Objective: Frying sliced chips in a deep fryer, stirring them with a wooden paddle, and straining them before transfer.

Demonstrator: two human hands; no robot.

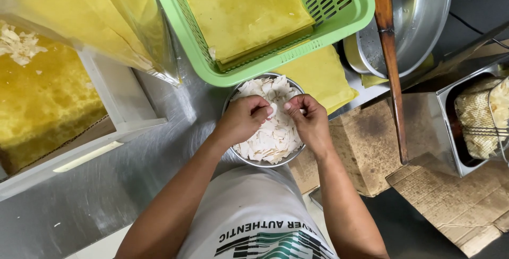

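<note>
Pinching one thin white chip [276, 109] between both sets of fingertips, the left hand [245, 118] and right hand [309, 120] are working over the metal bowl [233, 93] of chips, which look light, brittle and best held by the edges.

Bare forearms, and a grey T-shirt [254, 206] with a green-and-black print

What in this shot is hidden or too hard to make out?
- Head view: the small pale piece pinched between left hand and right hand, mostly covered by fingertips.
- Metal bowl: its bottom, buried under chips.
- Green basket: cut off by top edge.
- Fryer basket: cut off at right.
</note>
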